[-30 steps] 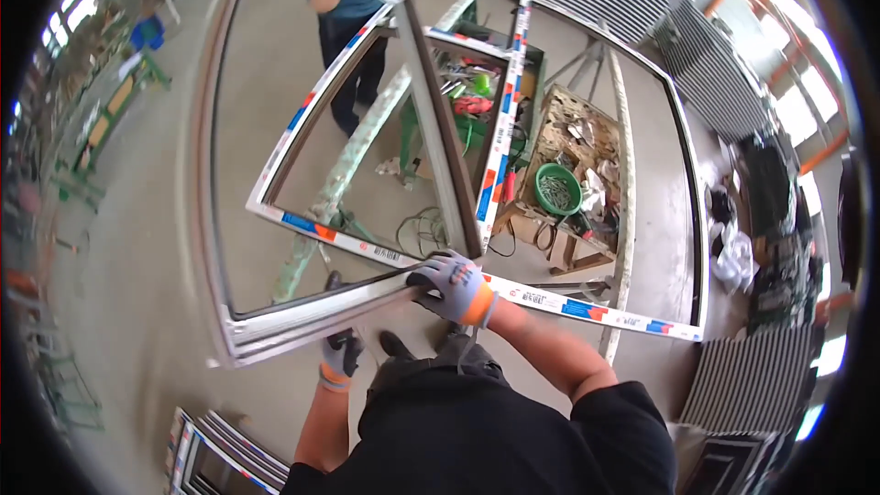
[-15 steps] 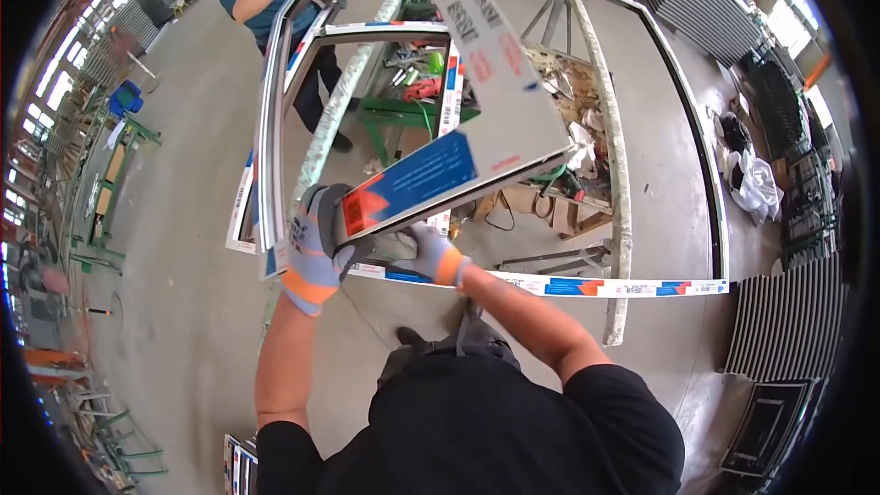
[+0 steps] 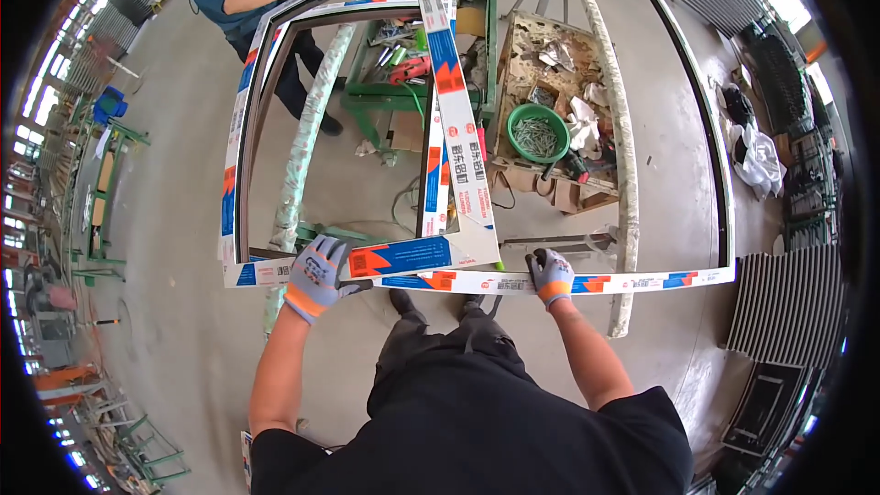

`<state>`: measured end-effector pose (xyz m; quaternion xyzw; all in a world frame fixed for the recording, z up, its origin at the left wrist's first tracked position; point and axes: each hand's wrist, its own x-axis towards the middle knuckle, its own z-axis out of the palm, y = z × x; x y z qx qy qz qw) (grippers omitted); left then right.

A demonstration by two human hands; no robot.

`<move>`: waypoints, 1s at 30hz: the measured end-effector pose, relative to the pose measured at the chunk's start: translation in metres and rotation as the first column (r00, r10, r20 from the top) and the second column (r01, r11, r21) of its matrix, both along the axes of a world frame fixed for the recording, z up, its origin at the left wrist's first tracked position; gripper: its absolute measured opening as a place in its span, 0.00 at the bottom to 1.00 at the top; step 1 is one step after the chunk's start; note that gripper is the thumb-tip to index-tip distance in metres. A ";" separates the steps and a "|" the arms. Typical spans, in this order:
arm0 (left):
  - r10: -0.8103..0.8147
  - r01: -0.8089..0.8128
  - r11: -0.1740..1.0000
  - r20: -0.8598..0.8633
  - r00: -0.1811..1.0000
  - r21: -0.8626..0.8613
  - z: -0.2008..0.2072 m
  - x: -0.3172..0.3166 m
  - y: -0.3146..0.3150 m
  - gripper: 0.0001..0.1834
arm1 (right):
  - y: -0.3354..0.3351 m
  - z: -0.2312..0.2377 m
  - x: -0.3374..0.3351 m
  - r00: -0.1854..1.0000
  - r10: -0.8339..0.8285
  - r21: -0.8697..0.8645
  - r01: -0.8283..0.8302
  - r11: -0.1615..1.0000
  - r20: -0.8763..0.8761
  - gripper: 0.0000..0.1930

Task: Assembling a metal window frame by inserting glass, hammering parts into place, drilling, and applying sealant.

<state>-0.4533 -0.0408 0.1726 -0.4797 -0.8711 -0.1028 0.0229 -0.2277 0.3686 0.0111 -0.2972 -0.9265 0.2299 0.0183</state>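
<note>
1. bright, even daylight fills the hall; windows glow overexposed along the left and upper right rim.
2. shadows on the concrete floor (image 3: 165, 220) are faint and soft.
3. heavy fisheye bending curves straight frame edges; a black vignette rings the view.
4. the centre is sharp; the rim is smeared.
</note>
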 end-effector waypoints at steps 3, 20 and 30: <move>-0.048 0.048 0.997 -0.002 0.999 -0.063 -0.014 -0.016 -0.020 0.39 | -0.006 0.000 -0.007 0.998 -0.058 0.083 0.056 0.995 0.025 0.12; -0.138 0.174 0.954 0.158 0.978 -0.246 -0.109 -0.078 -0.097 0.38 | -0.017 -0.008 -0.007 0.975 -0.197 0.220 0.172 0.960 0.101 0.11; -0.112 0.161 0.965 0.227 0.967 -0.208 -0.140 -0.078 -0.096 0.38 | -0.013 -0.009 -0.012 0.969 -0.218 0.222 0.187 0.957 0.120 0.12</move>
